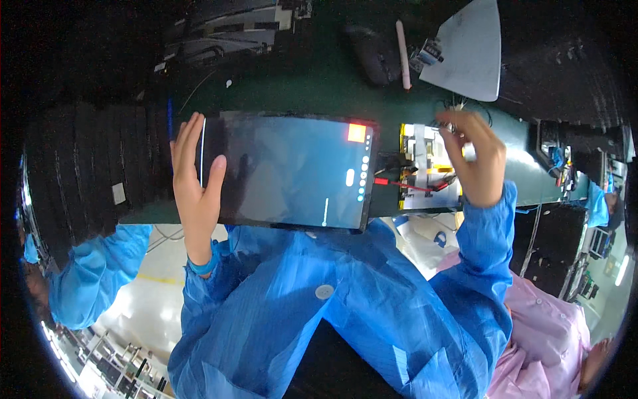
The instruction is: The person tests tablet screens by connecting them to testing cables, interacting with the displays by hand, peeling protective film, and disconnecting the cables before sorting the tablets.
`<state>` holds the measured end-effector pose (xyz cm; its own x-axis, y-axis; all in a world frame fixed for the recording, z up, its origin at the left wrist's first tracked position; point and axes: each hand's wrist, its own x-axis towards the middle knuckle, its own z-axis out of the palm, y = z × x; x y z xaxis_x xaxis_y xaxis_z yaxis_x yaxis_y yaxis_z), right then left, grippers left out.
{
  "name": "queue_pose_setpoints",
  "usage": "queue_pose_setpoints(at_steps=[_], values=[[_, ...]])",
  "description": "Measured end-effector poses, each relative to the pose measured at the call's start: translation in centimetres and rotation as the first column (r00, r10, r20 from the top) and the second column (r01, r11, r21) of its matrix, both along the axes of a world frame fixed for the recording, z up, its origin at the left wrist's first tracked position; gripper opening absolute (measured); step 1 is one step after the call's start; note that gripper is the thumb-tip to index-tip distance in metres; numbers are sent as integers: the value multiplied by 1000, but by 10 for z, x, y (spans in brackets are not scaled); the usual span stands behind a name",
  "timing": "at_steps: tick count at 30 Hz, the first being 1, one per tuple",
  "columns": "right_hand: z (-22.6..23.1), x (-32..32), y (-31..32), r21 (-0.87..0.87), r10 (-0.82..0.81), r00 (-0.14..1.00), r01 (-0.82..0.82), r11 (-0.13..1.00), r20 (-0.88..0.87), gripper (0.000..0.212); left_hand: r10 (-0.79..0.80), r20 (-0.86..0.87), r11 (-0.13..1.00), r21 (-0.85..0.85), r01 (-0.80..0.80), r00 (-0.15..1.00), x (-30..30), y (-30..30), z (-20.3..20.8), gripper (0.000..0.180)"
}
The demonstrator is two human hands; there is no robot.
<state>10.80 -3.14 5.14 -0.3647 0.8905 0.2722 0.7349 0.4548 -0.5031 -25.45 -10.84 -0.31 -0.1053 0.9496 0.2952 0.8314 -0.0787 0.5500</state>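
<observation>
- tablet [292, 169]: black frame, dark blue-grey screen, orange square in its top right corner, column of small white dots and a white pill shape down the right side, thin white line near the bottom
- tabletop [312, 80]: dark green
- my sleeves and coat [332, 299]: bright blue, one white round button
- board [425, 166] under my right hand [475, 159]: yellow edges, white and black parts, one red wire across it
- sheet [468, 50] at top right: plain light grey
- stick [403, 53] beside it: pale pink
- stack [93, 166] at left: black, small white tag
- person's garment [545, 326] at lower right: pale pink
- floor [153, 272]: off-white, yellow line
</observation>
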Motion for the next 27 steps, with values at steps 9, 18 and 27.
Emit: queue_pose_setpoints(at_steps=[9,18,27], values=[[-66,-59,93,246,203,959,-249,937,198,56,19,103,999,35,-23,995,-4,-10,-9,50],[-75,-51,101,169,190,966,-220,961,178,45,20,129,997,74,-30,991,-8,-13,-2,48],[-3,-23,33,231,181,975,-207,951,129,40,-179,44,980,91,175,983,29,-2,5,43]])
